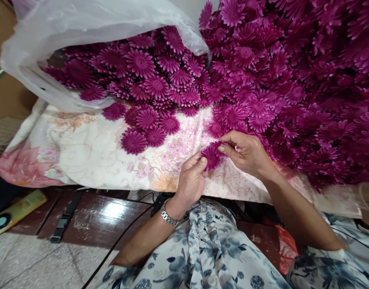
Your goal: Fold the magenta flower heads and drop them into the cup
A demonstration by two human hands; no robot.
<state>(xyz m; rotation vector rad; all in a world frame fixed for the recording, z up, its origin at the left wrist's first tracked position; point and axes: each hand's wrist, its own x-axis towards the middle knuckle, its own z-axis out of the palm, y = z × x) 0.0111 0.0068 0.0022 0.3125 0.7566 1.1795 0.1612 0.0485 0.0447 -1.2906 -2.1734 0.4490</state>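
Over the tabletop [94, 156], we seem to be working on the purple flower [212, 157], our left hand [190, 176] pinching its eight-o'clock edge, our right hand [247, 152] pinching it at two o'clock; next likely calls for steady left support.

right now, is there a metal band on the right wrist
No, the metal band circles the wrist of the left hand, while the wrist of the right hand is bare.
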